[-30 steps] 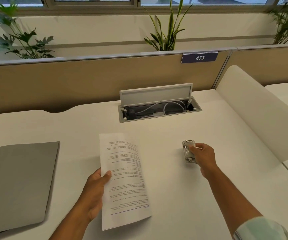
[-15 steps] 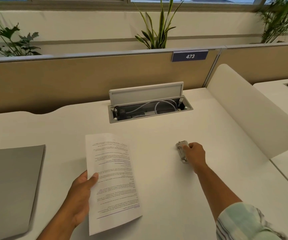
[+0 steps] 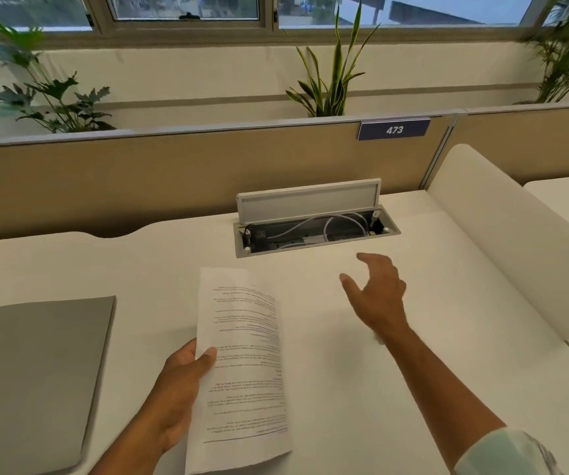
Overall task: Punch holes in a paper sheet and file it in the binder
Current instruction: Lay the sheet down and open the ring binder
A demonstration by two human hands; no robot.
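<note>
A printed paper sheet (image 3: pixel 245 365) lies lengthwise in the middle of the white desk (image 3: pixel 447 303), its text upside down to me. My left hand (image 3: pixel 176 389) grips its left edge, thumb on top. My right hand (image 3: pixel 377 293) hovers to the right of the sheet with fingers spread and nothing in it. A small grey blur (image 3: pixel 377 337) shows under my right wrist; the hole punch is otherwise hidden by the hand. The closed grey binder (image 3: pixel 36 371) lies flat at the desk's left.
An open cable box (image 3: pixel 313 231) with its lid up sits in the desk behind the hands. A tan partition (image 3: pixel 139 183) with a "473" sign (image 3: pixel 394 130) closes off the back. A white curved divider (image 3: pixel 516 241) stands on the right.
My right hand has let go of the hole punch, lifted and opened, shifting a little towards the cable box. My left hand still holds the sheet.
</note>
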